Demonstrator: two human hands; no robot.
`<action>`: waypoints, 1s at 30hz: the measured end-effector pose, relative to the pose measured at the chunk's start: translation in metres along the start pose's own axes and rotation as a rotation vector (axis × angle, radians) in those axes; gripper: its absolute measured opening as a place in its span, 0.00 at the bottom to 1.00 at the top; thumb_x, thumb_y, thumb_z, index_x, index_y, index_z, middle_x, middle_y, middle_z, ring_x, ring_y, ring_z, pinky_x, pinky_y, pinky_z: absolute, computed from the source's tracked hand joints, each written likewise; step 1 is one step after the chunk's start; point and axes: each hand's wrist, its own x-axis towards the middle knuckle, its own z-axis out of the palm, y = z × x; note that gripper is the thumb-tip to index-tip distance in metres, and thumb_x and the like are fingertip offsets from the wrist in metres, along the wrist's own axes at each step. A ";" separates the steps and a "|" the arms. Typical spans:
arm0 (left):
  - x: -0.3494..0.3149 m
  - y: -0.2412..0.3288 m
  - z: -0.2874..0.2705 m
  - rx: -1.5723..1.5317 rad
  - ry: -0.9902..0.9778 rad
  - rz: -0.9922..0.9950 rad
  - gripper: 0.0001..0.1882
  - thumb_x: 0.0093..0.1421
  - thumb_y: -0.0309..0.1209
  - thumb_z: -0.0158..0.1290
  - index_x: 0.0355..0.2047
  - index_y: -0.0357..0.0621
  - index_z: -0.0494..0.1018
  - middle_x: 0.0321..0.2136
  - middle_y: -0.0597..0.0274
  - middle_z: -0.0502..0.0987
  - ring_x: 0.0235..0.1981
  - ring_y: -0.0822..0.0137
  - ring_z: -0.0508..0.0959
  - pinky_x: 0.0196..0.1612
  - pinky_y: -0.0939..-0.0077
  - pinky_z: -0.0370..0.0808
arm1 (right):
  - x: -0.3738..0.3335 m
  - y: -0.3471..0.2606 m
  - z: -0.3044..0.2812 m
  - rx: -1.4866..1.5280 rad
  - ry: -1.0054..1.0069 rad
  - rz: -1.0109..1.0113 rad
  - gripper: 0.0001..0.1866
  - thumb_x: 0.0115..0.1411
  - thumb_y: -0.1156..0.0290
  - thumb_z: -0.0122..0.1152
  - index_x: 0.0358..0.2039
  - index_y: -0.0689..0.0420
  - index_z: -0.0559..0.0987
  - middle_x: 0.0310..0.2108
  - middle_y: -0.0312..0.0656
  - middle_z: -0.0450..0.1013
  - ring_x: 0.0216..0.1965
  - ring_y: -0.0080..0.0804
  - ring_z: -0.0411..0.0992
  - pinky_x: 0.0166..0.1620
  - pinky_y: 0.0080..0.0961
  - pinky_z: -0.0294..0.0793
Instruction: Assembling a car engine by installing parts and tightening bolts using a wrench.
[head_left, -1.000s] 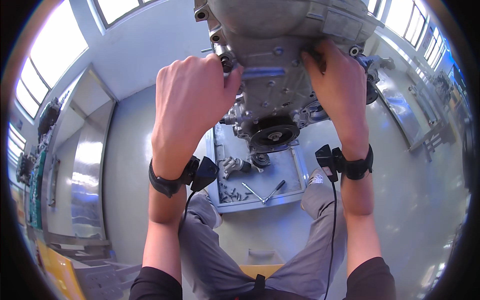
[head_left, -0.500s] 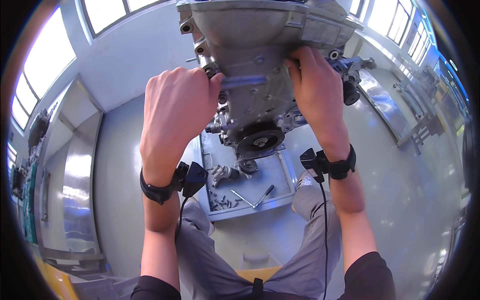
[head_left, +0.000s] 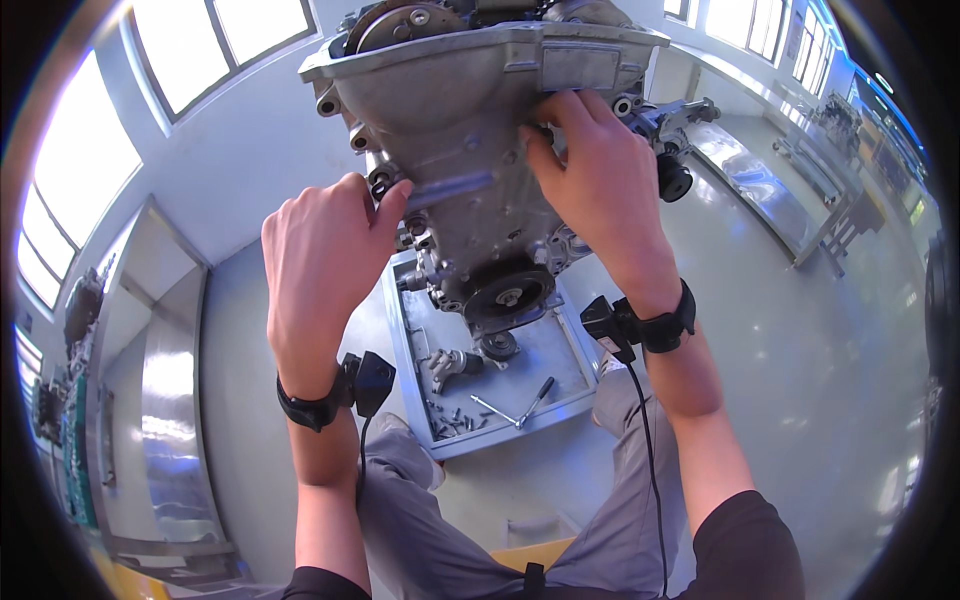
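A grey metal engine [head_left: 450,100] stands in front of me, its cast front cover facing my hands. My left hand [head_left: 325,245] is closed at the left edge of the cover, thumb and bent fingers around a small dark round part beside a bolt hole. What its fingers hold is mostly hidden. My right hand [head_left: 605,185] reaches the upper right of the cover, below a raised rectangular panel [head_left: 580,67]. Its thumb and fingers pinch around something small and dark that I cannot make out. A black crankshaft pulley [head_left: 508,295] sits low on the engine.
Under the engine, a blue-grey tray [head_left: 425,405] holds a ratchet wrench [head_left: 530,408], several loose bolts [head_left: 455,420], a metal bracket-like part [head_left: 447,367] and a small pulley [head_left: 497,346]. Metal benches [head_left: 165,400] stand left; another bench [head_left: 755,190] is behind at right.
The view has shifted, so the engine sits further left and lower, with sprocket-like wheels showing on top. Both hands stay at about the same places on the cover.
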 end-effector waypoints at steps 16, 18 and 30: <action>-0.003 0.007 0.006 0.131 0.046 0.076 0.24 0.71 0.45 0.50 0.23 0.39 0.77 0.15 0.50 0.75 0.21 0.48 0.78 0.27 0.57 0.73 | -0.007 0.002 0.012 -0.163 -0.109 -0.010 0.13 0.66 0.62 0.61 0.37 0.59 0.75 0.31 0.50 0.78 0.30 0.55 0.78 0.32 0.48 0.75; -0.003 0.007 0.006 0.133 0.033 0.077 0.25 0.71 0.45 0.50 0.23 0.39 0.77 0.16 0.49 0.75 0.21 0.48 0.78 0.28 0.56 0.73 | -0.008 0.001 0.013 -0.153 -0.106 -0.018 0.12 0.65 0.64 0.63 0.38 0.59 0.74 0.32 0.50 0.78 0.31 0.54 0.78 0.32 0.47 0.75; -0.003 0.008 0.005 0.053 -0.006 0.015 0.25 0.71 0.47 0.50 0.25 0.39 0.78 0.17 0.49 0.77 0.23 0.49 0.80 0.31 0.56 0.74 | -0.007 0.008 0.002 -0.051 -0.033 -0.105 0.11 0.66 0.60 0.61 0.37 0.54 0.78 0.29 0.43 0.77 0.28 0.50 0.78 0.31 0.43 0.76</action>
